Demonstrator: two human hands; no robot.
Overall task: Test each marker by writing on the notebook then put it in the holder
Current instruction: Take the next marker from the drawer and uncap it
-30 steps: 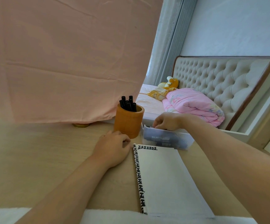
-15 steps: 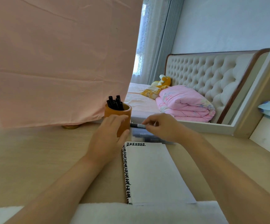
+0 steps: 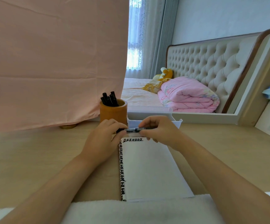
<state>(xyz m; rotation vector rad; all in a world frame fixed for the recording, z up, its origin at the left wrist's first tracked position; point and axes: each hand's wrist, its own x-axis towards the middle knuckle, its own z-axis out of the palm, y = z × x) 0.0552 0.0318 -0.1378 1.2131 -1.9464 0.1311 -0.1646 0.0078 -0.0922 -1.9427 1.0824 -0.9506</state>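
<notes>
A black marker with a grey printed label (image 3: 132, 130) is held level between both hands, just above the far edge of a white-paged notebook (image 3: 148, 167). The left hand (image 3: 103, 139) has its fingers curled around the marker's left end. The right hand (image 3: 158, 131) pinches the right part of the barrel between thumb and bent fingers. Whether the cap is on or off cannot be told. The notebook lies flat on the light wooden desk (image 3: 26, 159), running from the middle to the near edge. A column of thick black marks runs down its left margin, and a short row crosses the top of the page. A white fluffy cloth (image 3: 131, 210) covers the desk's near edge and meets the notebook's near end. Toward the far edge, just beyond the left hand, stands an orange-brown cylindrical wooden holder (image 3: 113, 113) with several black capped markers (image 3: 109, 99) upright in it. A white plastic tray (image 3: 177, 122) sits immediately to the holder's right, partly hidden by the right hand. A pale pink cloth (image 3: 50, 62) hangs over the far left of the desk. Beyond the far edge there is a bed with a folded pink quilt (image 3: 187, 94) on it.
</notes>
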